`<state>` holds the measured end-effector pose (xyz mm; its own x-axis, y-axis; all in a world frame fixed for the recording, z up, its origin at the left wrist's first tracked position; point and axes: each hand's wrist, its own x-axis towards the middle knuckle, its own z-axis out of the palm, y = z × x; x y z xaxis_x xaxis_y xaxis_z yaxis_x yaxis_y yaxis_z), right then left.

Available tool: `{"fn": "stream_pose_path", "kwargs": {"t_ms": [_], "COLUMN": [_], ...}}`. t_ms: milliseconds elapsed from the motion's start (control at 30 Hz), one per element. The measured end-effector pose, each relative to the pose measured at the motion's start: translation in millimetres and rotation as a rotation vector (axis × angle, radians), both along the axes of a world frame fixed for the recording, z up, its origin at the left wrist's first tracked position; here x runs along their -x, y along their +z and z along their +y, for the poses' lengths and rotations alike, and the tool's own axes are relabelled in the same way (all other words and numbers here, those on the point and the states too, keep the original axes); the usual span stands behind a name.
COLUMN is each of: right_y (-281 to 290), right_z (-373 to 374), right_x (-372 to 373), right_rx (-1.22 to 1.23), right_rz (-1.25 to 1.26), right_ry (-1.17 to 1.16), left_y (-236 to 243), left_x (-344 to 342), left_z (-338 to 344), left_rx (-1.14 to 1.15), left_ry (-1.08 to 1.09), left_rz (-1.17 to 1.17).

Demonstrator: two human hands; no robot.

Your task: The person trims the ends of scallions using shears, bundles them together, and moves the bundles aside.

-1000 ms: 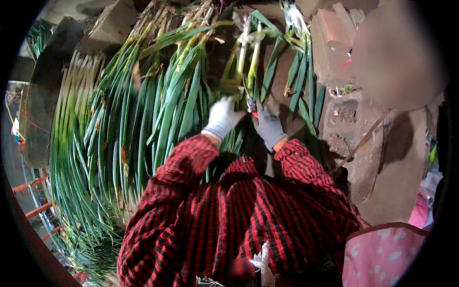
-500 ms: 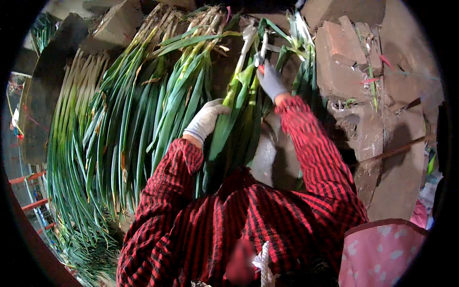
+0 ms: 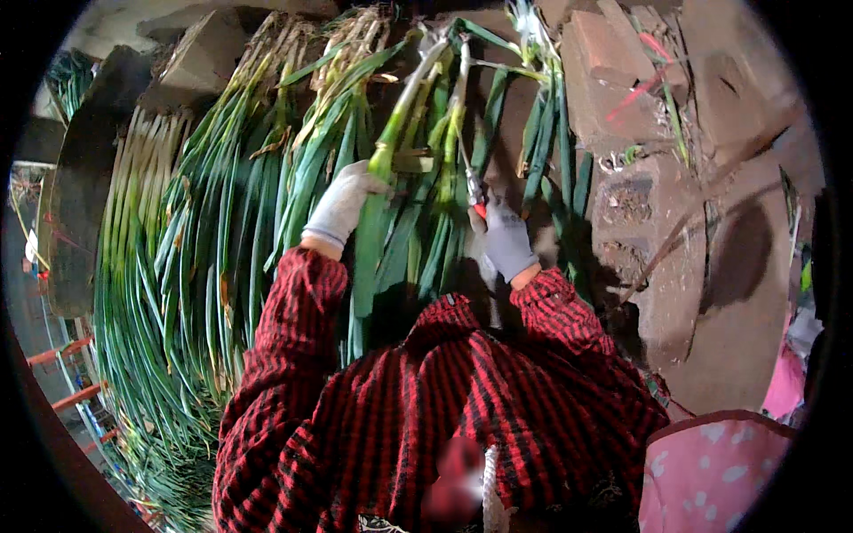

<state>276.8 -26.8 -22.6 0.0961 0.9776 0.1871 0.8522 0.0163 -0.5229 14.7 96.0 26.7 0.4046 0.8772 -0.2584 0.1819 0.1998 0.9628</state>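
Note:
My left hand (image 3: 345, 206), in a white glove, is closed around a thick green onion (image 3: 384, 158) at the point where its pale stem turns into green leaves. The root end of that onion points away from me. My right hand (image 3: 506, 233), in a grey glove, grips what looks like an air blow gun (image 3: 474, 188), with a red part and a slim metal tip pointing away from me. The tip lies beside another onion stem (image 3: 458, 98). Loose green leaves hang between my hands. Fingers of my right hand are partly hidden.
Rows of long green onions (image 3: 204, 240) lie to the left, roots at the far side. A few more onions (image 3: 560, 115) lie right of my hands. Bricks (image 3: 613, 53) and a hollow block (image 3: 644, 213) stand at the right. Pink spotted cloth (image 3: 711, 466) is at the near right.
My right hand has come down toward me with the blow gun, away from the white stems. My left hand has shifted a little left, still holding the onion. The view has shifted slightly.

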Motion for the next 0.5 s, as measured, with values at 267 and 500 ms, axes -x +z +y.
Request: {"fn": "stream_pose_path", "kwargs": {"t_ms": [267,500], "right_y": [-39.6,-67.7], "right_z": [3.9,48.4], "right_x": [-10.1,-10.0], "right_rx": [0.152,0.100], "right_rz": [-0.109,-0.265], "right_ry": [0.052,0.115], "left_y": [-58.7,-99.0], "left_x": [-65.6,-100.8], "left_z": [-22.8,-21.5], "left_rx": [0.052,0.131], "left_ry": [0.105,0.409], "left_rz": [0.205,0.251]}}
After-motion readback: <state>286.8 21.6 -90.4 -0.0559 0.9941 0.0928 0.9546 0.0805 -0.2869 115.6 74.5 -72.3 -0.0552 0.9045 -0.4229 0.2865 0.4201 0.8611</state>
